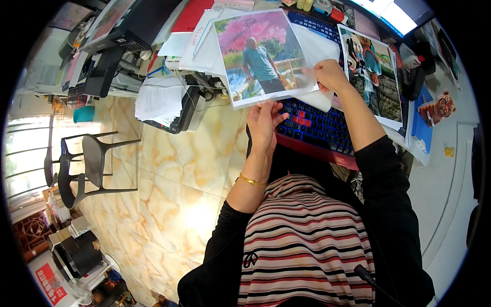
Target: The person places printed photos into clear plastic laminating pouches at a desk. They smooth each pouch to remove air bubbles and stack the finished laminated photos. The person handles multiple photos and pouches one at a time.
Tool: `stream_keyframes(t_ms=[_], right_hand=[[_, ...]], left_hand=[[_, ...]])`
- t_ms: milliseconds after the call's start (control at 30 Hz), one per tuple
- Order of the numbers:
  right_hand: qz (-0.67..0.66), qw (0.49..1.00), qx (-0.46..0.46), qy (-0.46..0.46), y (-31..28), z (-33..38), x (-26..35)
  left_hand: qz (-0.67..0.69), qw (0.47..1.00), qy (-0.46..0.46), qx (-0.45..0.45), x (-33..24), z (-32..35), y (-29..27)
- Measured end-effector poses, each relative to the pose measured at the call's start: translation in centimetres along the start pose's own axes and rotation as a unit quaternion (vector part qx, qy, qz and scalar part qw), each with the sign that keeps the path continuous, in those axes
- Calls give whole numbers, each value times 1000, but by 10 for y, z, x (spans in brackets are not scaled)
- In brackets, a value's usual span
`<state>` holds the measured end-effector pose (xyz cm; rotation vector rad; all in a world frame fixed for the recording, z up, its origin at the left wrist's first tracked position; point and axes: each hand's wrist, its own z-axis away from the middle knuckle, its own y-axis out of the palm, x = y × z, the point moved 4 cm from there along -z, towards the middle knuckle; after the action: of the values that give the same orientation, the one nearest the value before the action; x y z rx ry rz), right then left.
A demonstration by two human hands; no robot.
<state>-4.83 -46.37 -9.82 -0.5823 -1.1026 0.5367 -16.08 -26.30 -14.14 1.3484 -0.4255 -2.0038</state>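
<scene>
A photo print (263, 56) of a person in a teal shirt under pink blossom is held up above the desk. It appears to lie in a clear plastic sleeve whose margin shows along its lower and right edges. My left hand (263, 123) grips the lower edge from beneath, fingers closed. On the right side, my right hand (330, 75) is closed in a pinch on the sleeve's edge; its fingertips are partly hidden. Behind the print lies a white translucent sheet (322, 48), partly over a backlit keyboard (317, 125).
Another photo print (383, 77) rests to the right, near a tiger figurine (437, 108). A monitor (391, 15) stands at the back. At left are a printer (179, 110) with a paper stack (159, 100) and a dark chair (93, 161) on the tiled floor.
</scene>
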Motion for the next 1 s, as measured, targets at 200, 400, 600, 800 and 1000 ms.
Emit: stream_keyframes(t_ms=[200,400,600,800,1000], right_hand=[[29,999,27,-12,1,-3,2],[45,999,13,-18,3,-10,-5],[27,999,24,-24,2,-8,-3],[13,999,21,-26,2,-6,0],[40,998,25,-29,2,-8,-1]], left_hand=[[2,1000,7,3,-2,1,2],[5,1000,5,2,-2,2,3],[6,1000,8,-1,0,-1,2],[10,1000,15,0,1,-1,1],[9,1000,16,-6,0,0,2]])
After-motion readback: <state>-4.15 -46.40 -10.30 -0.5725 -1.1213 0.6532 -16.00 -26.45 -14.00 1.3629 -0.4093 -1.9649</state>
